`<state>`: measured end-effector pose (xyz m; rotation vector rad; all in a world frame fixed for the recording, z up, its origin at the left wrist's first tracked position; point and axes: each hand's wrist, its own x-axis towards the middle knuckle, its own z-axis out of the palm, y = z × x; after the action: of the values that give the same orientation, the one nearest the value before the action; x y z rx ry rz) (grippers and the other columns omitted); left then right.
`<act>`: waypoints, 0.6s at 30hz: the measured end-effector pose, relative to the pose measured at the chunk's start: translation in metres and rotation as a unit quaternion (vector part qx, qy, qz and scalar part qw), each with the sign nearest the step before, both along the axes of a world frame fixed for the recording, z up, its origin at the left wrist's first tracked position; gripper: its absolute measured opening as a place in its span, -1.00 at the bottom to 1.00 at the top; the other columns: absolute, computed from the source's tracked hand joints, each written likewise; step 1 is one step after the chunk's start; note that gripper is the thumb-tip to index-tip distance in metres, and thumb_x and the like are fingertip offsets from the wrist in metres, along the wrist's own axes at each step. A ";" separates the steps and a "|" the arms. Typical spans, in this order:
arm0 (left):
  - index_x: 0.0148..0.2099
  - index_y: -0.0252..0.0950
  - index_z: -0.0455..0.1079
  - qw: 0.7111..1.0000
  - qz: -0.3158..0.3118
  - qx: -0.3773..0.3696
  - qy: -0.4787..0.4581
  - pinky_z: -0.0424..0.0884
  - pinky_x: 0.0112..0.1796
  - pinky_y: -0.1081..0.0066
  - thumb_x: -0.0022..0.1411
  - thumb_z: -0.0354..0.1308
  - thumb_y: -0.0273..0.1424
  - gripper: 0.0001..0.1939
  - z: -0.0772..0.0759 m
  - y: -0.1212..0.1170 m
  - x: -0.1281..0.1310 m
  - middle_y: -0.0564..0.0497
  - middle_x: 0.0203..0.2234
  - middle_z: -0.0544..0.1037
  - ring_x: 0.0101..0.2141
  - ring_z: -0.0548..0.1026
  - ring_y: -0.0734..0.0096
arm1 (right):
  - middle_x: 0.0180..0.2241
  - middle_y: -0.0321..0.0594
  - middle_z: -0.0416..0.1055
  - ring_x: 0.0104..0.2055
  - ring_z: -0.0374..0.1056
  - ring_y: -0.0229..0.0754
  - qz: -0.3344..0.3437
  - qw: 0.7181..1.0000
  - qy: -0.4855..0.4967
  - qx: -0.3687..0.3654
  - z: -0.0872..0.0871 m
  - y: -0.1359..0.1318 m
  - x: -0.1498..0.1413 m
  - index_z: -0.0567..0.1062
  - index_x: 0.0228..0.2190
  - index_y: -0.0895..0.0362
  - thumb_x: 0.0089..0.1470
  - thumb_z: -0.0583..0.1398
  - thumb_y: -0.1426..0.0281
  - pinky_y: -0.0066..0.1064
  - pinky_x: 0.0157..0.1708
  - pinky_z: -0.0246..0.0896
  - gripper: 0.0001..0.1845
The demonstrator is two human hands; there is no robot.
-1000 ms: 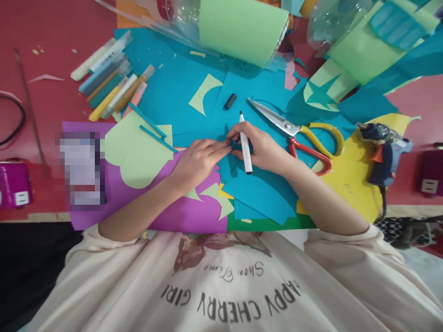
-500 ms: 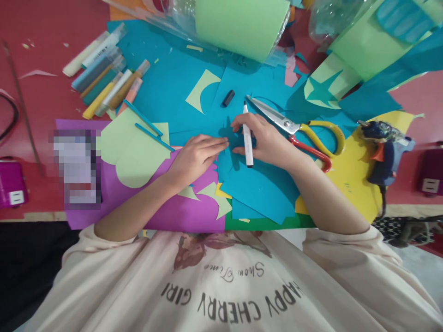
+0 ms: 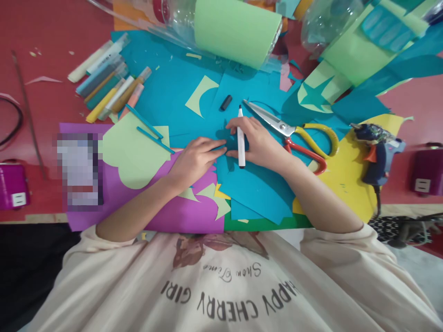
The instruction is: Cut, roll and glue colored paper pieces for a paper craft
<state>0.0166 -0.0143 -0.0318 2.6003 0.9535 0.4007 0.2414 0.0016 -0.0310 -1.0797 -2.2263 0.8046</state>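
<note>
A white marker [image 3: 241, 138] with a bare dark tip rests across the fingers of my right hand [image 3: 258, 138], tip pointing away from me. Thumb and forefinger of that hand curve apart over blue paper [image 3: 256, 193]. Facing it, my left hand [image 3: 197, 159] lies with fingers stretched out, near the edge of the blue and purple sheets. Whether a small blue piece lies between the fingertips I cannot tell. A black marker cap [image 3: 226, 103] lies just beyond the hands. Scissors [image 3: 284, 129] with yellow and red handles lie right beside my right hand.
Several markers [image 3: 107, 85] lie at the far left. A light green paper shape [image 3: 134, 161] and a blurred-out phone [image 3: 79, 170] rest on purple paper [image 3: 166, 212]. A green-wrapped bottle [image 3: 238, 32] lies at the back; a glue gun [image 3: 375, 157] sits right on yellow paper [image 3: 349, 184].
My right hand has drawn slightly away from my left, its thumb and forefinger opening wider. The marker stays in it. The view has shifted a little.
</note>
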 end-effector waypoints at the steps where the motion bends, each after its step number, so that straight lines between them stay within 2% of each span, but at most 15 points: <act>1: 0.06 -0.28 0.47 1.000 0.000 0.001 0.002 0.47 -0.07 0.19 0.37 0.01 -0.51 -0.70 0.000 0.000 0.000 -0.13 0.05 0.56 0.02 0.49 0.21 | -0.10 -0.10 0.43 -0.10 0.36 0.00 -0.001 1.000 -0.002 0.003 0.001 -0.001 -0.001 0.31 -0.04 0.06 0.03 0.30 0.31 -0.09 -0.06 0.29 -0.53; 7: 0.10 -0.34 0.44 1.000 0.012 -0.013 -0.013 0.48 -0.07 0.19 0.36 0.03 -0.51 -0.68 0.001 0.001 0.003 -0.16 0.00 0.59 -0.01 0.51 0.22 | -0.14 -0.10 0.44 -0.16 0.33 0.02 -0.031 0.998 -0.045 0.021 -0.001 -0.005 -0.007 0.33 -0.06 0.06 -0.02 0.33 0.30 -0.07 -0.13 0.31 -0.51; 11: 0.11 -0.34 0.43 1.000 0.008 -0.007 0.005 0.49 -0.08 0.19 0.37 0.03 -0.50 -0.68 0.004 0.000 0.004 -0.15 0.01 0.58 -0.01 0.52 0.21 | -0.12 -0.08 0.45 -0.15 0.36 0.03 -0.042 0.998 -0.027 0.031 -0.002 -0.005 -0.008 0.35 -0.09 0.07 -0.02 0.34 0.24 -0.06 -0.12 0.32 -0.53; 14: 0.10 -0.31 0.44 0.999 0.000 0.025 0.047 0.49 -0.08 0.21 0.37 0.00 -0.53 -0.67 0.009 -0.004 0.005 -0.14 0.03 0.57 -0.01 0.52 0.21 | -0.23 -0.14 0.48 -0.21 0.39 -0.04 -0.061 0.997 0.042 -0.025 0.003 -0.005 -0.008 0.36 -0.14 0.05 0.03 0.30 0.09 -0.14 -0.18 0.35 -0.56; 18: 0.14 -0.40 0.40 0.988 -0.045 0.104 0.105 0.51 -0.15 0.24 0.37 -0.06 -0.58 -0.63 0.020 -0.010 0.007 -0.19 0.08 0.53 0.00 0.54 0.18 | -0.48 -0.27 0.44 -0.44 0.37 -0.17 -0.154 0.968 0.165 -0.109 0.016 -0.006 -0.009 0.38 -0.34 0.00 0.12 0.17 -0.05 -0.26 -0.37 0.36 -0.62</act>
<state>0.0236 -0.0243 -0.0119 2.9100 0.8974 0.2150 0.2320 -0.0040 -0.0149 -1.2518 -1.6745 1.0211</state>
